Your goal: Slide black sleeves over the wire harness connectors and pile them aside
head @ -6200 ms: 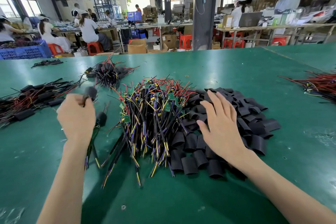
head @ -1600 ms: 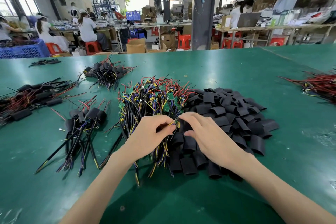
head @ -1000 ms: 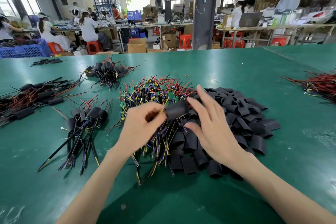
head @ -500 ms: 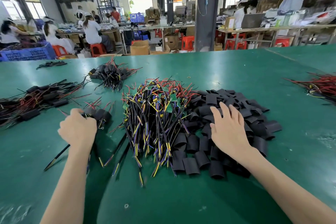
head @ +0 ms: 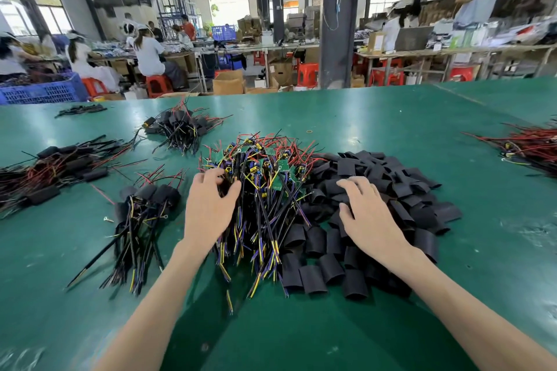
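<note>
A heap of unsleeved wire harnesses (head: 271, 181), with small green boards and red, yellow and purple wires, lies in the middle of the green table (head: 376, 120). My left hand (head: 211, 208) reaches into its left side, thumb and fingers curled round some of the wires. To the right lies a pile of loose black sleeves (head: 419, 208). My right hand (head: 367, 217) is on that pile, fingers bent down and thumb closing on one sleeve. A small pile of sleeved harnesses (head: 144, 214) lies left of my left hand.
More sleeved bundles lie at the far left (head: 54, 172) and behind (head: 177, 129). A red-wired bundle (head: 530, 144) sits at the right edge. A loose ring terminal (head: 107, 219) lies on the table. People work at benches beyond the table.
My left hand let go of the sleeved harness on the left pile and moved right into the unsleeved heap. My right hand's fingers went from flat to bent on the sleeves.
</note>
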Demonstrator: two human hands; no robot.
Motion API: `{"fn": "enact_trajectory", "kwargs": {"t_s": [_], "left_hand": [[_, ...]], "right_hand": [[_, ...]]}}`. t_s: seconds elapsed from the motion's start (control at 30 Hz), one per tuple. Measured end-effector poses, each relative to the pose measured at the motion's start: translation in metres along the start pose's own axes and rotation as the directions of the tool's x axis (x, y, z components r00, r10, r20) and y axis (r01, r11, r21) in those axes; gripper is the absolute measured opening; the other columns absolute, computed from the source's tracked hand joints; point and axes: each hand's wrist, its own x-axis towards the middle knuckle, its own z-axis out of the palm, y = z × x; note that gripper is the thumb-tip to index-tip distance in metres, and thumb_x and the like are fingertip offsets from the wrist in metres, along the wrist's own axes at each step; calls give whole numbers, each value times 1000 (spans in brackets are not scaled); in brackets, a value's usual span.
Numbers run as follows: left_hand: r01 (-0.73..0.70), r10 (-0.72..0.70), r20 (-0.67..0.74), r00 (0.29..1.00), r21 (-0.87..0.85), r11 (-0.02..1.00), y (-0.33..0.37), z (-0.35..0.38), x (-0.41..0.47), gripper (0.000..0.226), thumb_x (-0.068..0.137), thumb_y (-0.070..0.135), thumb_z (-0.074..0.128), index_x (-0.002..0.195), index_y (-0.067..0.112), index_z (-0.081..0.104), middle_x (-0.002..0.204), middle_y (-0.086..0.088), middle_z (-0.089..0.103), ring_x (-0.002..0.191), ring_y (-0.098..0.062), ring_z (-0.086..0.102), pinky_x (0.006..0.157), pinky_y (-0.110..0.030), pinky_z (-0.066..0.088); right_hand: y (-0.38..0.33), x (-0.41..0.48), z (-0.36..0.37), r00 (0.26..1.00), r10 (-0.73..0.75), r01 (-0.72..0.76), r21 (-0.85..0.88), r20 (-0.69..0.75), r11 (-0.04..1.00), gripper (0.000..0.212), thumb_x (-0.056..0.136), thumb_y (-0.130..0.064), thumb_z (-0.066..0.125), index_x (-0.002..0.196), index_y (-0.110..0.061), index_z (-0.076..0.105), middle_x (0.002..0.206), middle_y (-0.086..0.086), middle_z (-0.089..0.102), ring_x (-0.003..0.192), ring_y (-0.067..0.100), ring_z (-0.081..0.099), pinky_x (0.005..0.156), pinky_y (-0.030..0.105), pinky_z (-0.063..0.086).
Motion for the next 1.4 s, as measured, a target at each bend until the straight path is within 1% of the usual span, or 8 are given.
{"fn": "enact_trajectory", "kwargs": {"t_s": [0.27,0.4,0.6,0.77,0.93,1.03,1.27,1.4], "left_hand": [[18,-30,-106,994,-110,994,3,-6,-2,12,88,16,62,99,13,67,85,0,69,70,-10,56,66,-11,29],[34,-56,-127,990,-168,985,8,-13,-1,18,85,9,59,98,18,67,72,4,63,68,-13,53,67,-18,30],[69,-31,114,993,-348,935,9,-27,6,25,83,1,49,94,19,62,55,-2,52,44,-6,41,54,-27,33],[66,-84,-83,993,-206,976,3,-27,38,17,88,20,52,89,24,68,75,5,63,68,-16,50,70,-32,38],[131,-132,182,974,21,991,8,-2,85,27,92,25,51,113,15,65,119,-5,64,113,-27,54,102,-42,40],[207,-227,265,937,101,973,13,5,100,31,91,37,53,88,8,64,103,-14,66,105,-31,58,98,-41,43],[56,-130,296,946,245,968,23,-1,110,32,90,35,58,75,9,69,67,-7,62,78,-27,59,95,-48,46],[65,-116,179,977,270,961,28,7,112,30,95,26,39,82,7,59,96,-16,65,98,-35,58,100,-48,37]], "right_hand": [[-3,0,1,994,-112,111,-74,-7,991,26,100,-30,39,118,-21,55,105,-1,57,102,24,47,79,43,47],[4,0,5,984,-143,155,-120,108,981,27,98,-36,42,117,-24,58,112,-4,54,108,19,45,87,34,44],[6,2,7,939,-157,240,-259,305,936,36,101,-35,32,125,-15,50,127,0,50,117,22,42,93,32,38],[5,-1,6,915,-143,253,-262,377,931,54,91,-5,38,144,-11,29,134,5,42,124,25,33,95,33,35],[5,0,10,931,-133,236,-283,339,930,52,90,-6,40,140,-15,34,129,3,40,120,25,32,95,35,32],[7,-1,11,945,-162,243,-281,283,928,51,91,-11,43,140,-20,34,131,0,37,120,24,31,98,36,29],[6,-4,14,947,-225,281,-254,229,926,42,93,-15,41,135,-22,38,129,-2,38,118,23,33,96,37,29],[4,-5,16,947,-237,287,-239,218,928,42,94,-17,42,135,-23,39,129,-3,38,117,22,33,95,36,29]]}}
